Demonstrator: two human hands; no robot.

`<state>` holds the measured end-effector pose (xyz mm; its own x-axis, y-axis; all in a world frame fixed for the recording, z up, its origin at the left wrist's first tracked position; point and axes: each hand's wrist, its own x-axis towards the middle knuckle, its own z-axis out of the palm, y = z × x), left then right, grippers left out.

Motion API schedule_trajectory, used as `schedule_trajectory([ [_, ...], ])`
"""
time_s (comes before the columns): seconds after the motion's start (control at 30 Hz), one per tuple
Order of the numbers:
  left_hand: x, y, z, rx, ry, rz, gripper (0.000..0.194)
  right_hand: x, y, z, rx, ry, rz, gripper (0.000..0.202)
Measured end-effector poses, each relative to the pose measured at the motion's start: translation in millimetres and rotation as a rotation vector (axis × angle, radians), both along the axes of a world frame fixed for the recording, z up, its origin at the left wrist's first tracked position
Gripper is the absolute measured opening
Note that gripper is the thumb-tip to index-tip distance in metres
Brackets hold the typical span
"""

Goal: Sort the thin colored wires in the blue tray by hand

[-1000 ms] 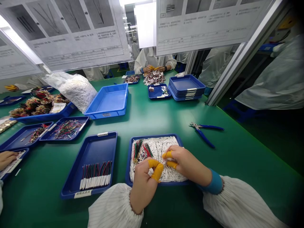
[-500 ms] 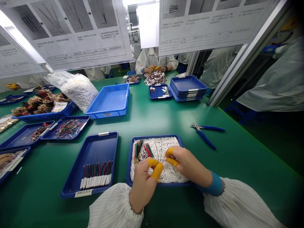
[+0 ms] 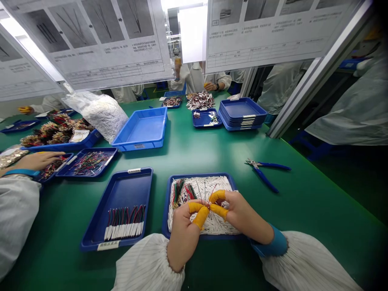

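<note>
My left hand (image 3: 189,226) and my right hand (image 3: 235,208), both in yellow finger cots, meet over a blue tray (image 3: 165,214) of white sleeves (image 3: 216,224). Between their pinched fingertips are thin wires (image 3: 205,188), dark ones and a red one, whose free ends point up and away. The lower wire ends are hidden by my fingers. Bundles of black, red and green wires (image 3: 182,192) lie on the sleeves in the tray's far left part. Left of it, a second blue tray (image 3: 129,186) holds a row of wires with white sleeves (image 3: 124,230) on their near ends.
Blue-handled cutters (image 3: 265,173) lie on the right. Stacked blue trays (image 3: 242,109), a light blue bin (image 3: 141,129) and a plastic bag (image 3: 100,113) stand farther back. At left, a co-worker's hand (image 3: 42,161) reaches over a tray of wires. Printed sheets (image 3: 112,52) hang above.
My right fingertips have closed in on my left ones, at the wires. A co-worker's arm has reached in from the left over a tray. The person at the back has raised one hand.
</note>
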<state>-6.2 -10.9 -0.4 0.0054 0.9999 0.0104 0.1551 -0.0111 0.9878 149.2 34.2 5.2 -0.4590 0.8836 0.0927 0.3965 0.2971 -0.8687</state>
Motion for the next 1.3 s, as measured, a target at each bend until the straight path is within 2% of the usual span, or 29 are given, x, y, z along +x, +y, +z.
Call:
schedule_trajectory([
  [0.17,-0.3,0.1,-1.2,0.024,0.052,-0.008,0.012,-0.3,0.1,-1.5,0.043,-0.048,0.012,0.005],
  [0.33,-0.3,-1.9,1.8,0.075,0.106,-0.013,0.014,0.8,-1.3,4.2,0.059,-0.023,0.053,0.017],
  [0.47,0.5,-4.2,8.3,0.188,0.151,0.018,0.015,0.2,-3.8,7.4,0.040,-0.005,0.062,0.015],
  [0.57,1.2,-4.8,11.0,0.295,0.181,-0.047,0.019,-0.8,-5.4,7.1,0.023,-0.024,0.088,0.013],
  [0.67,1.3,-4.4,11.0,0.331,0.200,-0.110,0.023,-1.2,-5.8,5.5,0.007,-0.044,0.064,0.015],
  [0.87,2.0,-3.8,11.2,0.289,0.188,-0.119,0.019,-1.2,-3.5,4.1,-0.115,-0.006,-0.002,0.016],
  [1.03,3.4,-4.0,12.8,0.249,0.154,-0.123,0.014,-0.5,-2.4,-0.1,-0.240,0.230,-0.009,0.010],
  [1.2,0.4,-4.4,9.1,0.176,0.060,-0.067,0.018,1.1,-1.8,-1.2,-0.367,0.402,-0.020,0.036],
  [1.3,-1.7,-2.7,7.3,0.116,0.018,-0.014,0.021,3.1,-1.0,4.7,-0.430,0.491,-0.081,0.026],
])
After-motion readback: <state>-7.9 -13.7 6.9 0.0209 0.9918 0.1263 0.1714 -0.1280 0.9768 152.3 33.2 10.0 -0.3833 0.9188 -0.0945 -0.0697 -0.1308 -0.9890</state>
